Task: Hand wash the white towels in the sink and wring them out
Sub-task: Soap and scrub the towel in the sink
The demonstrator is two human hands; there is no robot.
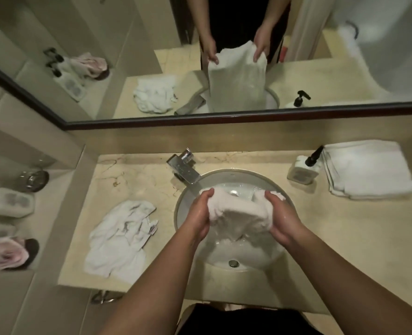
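Note:
A wet white towel (238, 213) hangs over the round white sink (183, 204), held up by both hands. My left hand (199, 213) grips its left top edge, and my right hand (281, 216) grips its right top edge. The towel's lower part dips toward the basin, where water lies around the drain (233, 263). A crumpled white towel (120, 238) lies on the counter left of the sink. Folded white towels (369, 169) are stacked at the back right.
A chrome faucet (184, 169) stands behind the sink at the left. A pump soap bottle (304, 169) sits right of it. The beige marble counter (345, 226) surrounds the basin. A mirror (224, 56) above reflects the scene. Bottles and a pink item sit on the left ledge.

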